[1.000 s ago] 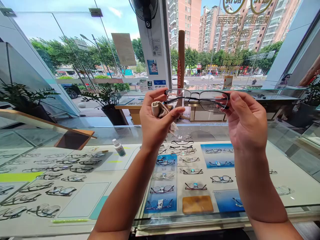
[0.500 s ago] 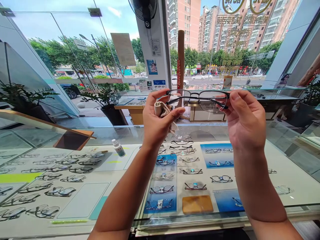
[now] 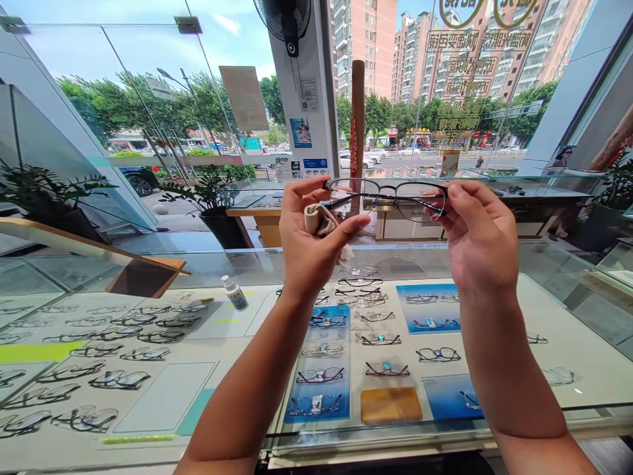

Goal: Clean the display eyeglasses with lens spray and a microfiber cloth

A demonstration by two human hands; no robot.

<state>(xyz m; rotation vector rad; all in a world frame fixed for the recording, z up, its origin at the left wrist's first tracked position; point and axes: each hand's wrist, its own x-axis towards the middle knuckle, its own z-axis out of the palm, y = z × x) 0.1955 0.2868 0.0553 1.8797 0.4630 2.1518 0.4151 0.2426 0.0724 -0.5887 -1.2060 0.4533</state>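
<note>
A pair of dark-rimmed eyeglasses [image 3: 388,187] is held up between both hands, above the glass counter, with its temples folded behind the lenses. My left hand [image 3: 311,231] is closed on the left end of the frame and also clasps a crumpled beige cloth [image 3: 319,220] against its palm. At the opposite end, my right hand [image 3: 482,231] pinches the frame corner between thumb and fingers. Beyond my left forearm, a small white spray bottle [image 3: 234,293] stands on the counter.
Under the counter glass lie rows of eyeglasses [image 3: 119,379], blue display cards [image 3: 430,310] and a tan rectangular pad [image 3: 390,404]. A wooden-edged panel [image 3: 148,280] juts in from the left. Farther back are a potted plant [image 3: 212,198], another display case and large windows.
Both hands and the eyeglasses have shifted slightly to the left. The grip on the frame and the cloth stays the same.
</note>
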